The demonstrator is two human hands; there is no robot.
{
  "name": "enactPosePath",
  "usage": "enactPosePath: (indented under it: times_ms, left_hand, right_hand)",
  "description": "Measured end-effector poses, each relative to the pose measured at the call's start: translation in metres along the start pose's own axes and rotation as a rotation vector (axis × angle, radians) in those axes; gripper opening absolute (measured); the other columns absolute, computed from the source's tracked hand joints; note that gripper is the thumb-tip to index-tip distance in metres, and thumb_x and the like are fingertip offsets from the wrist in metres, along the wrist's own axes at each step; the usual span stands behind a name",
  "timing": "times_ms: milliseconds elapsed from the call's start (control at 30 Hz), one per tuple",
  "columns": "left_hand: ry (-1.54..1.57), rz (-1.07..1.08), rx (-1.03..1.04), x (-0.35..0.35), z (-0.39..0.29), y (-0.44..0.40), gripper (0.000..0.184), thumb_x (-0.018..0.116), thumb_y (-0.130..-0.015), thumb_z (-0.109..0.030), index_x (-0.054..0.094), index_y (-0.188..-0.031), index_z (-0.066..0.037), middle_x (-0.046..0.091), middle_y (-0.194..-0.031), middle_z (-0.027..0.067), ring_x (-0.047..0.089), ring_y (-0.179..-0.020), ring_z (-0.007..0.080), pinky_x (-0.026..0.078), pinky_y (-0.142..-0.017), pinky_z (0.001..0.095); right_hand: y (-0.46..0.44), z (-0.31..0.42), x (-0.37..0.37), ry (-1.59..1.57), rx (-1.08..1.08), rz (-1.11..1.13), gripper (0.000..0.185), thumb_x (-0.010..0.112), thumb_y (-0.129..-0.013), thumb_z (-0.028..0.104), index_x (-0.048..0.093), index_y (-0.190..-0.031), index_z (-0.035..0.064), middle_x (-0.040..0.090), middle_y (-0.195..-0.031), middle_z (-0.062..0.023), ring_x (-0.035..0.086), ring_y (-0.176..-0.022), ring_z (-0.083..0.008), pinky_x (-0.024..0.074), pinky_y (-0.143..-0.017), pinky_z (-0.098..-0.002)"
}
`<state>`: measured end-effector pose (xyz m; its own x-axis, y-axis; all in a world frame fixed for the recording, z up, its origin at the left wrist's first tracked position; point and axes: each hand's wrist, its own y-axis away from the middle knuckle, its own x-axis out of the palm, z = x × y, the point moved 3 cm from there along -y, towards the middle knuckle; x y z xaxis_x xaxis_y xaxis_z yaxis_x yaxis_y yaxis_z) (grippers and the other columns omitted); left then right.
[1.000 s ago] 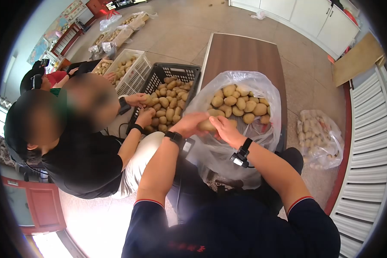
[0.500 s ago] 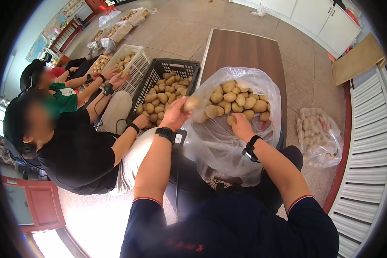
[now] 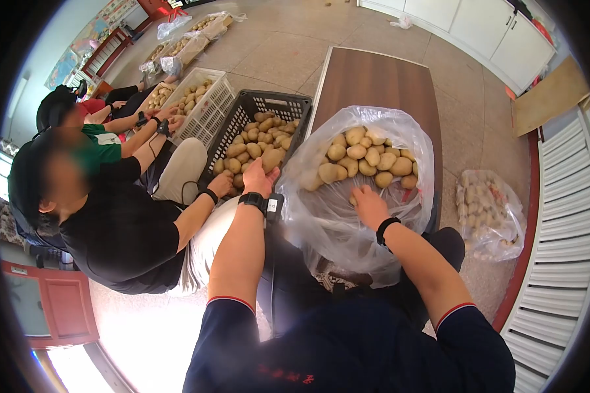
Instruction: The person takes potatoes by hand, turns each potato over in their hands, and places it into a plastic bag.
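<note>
My left hand (image 3: 259, 179) is at the near right corner of the black crate (image 3: 303, 108), closed around a large potato (image 3: 271, 159) over the potatoes inside. My right hand (image 3: 370, 205) is over the near part of the clear plastic bag (image 3: 328, 242), its fingers closed on a small potato (image 3: 353, 198). Behind it in the bag lies a heap of potatoes (image 3: 367, 156). The bag rests partly on the brown wooden table (image 3: 377, 78).
Beside me on the left sits a person in black (image 3: 121, 232), one hand in the black crate. Farther along, other people reach towards a white crate (image 3: 219, 105) of potatoes. A full bag (image 3: 488, 213) stands on the floor at right, near a radiator (image 3: 550, 262).
My hands have parted. My left hand has carried a large potato from the plastic bag leftward to the black crate. My right hand has moved slightly nearer to me inside the bag.
</note>
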<state>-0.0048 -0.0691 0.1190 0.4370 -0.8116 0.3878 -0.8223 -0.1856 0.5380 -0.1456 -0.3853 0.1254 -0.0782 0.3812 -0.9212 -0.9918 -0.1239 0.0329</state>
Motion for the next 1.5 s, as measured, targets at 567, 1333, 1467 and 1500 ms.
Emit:
enactPosePath:
  times_ms: [567, 1333, 1467, 1500]
  left_hand:
    - [-0.021, -0.048, 0.016, -0.012, 0.004, -0.011, 0.038, 0.048, -0.095, -0.008, 0.045, -0.132, 0.000, 0.053, -0.119, 0.0197, 0.063, -0.090, 0.0367, 0.059, -0.076, 0.0440]
    - [-0.298, 0.435, -0.124, 0.067, 0.004, 0.080, 0.032, 0.058, -0.094, -0.022, 0.052, -0.115, 0.001, 0.060, -0.103, 0.0136, 0.065, -0.085, 0.0285, 0.056, -0.075, 0.0390]
    - [-0.293, 0.558, -0.237, 0.067, 0.007, 0.085, 0.035, 0.055, -0.095, -0.024, 0.052, -0.119, 0.001, 0.058, -0.111, 0.0160, 0.064, -0.094, 0.0306, 0.055, -0.081, 0.0413]
    - [-0.278, 0.606, -0.276, 0.066, 0.009, 0.084, 0.036, 0.055, -0.096, -0.025, 0.052, -0.120, 0.002, 0.058, -0.114, 0.0169, 0.063, -0.098, 0.0314, 0.054, -0.083, 0.0422]
  right_hand:
    - [0.018, -0.012, 0.006, -0.178, -0.025, 0.084, 0.039, 0.058, -0.079, 0.005, 0.055, -0.118, 0.0075, 0.054, -0.111, -0.0194, 0.058, -0.102, -0.0401, 0.0487, -0.087, -0.0476]
    - [-0.019, 0.038, -0.056, -1.048, 0.296, 0.113, 0.032, 0.060, -0.095, 0.032, 0.059, -0.105, 0.0024, 0.059, -0.082, -0.0014, 0.054, -0.063, -0.0091, 0.0438, -0.054, -0.0247]
    - [-0.033, 0.071, -0.053, -1.124, 0.228, 0.189, 0.031, 0.060, -0.095, 0.032, 0.059, -0.103, 0.0022, 0.060, -0.081, -0.0015, 0.053, -0.063, -0.0087, 0.0426, -0.053, -0.0239]
    - [-0.036, 0.078, -0.052, -1.136, 0.209, 0.220, 0.030, 0.060, -0.095, 0.031, 0.060, -0.102, 0.0021, 0.060, -0.079, -0.0014, 0.053, -0.062, -0.0084, 0.0420, -0.052, -0.0240]
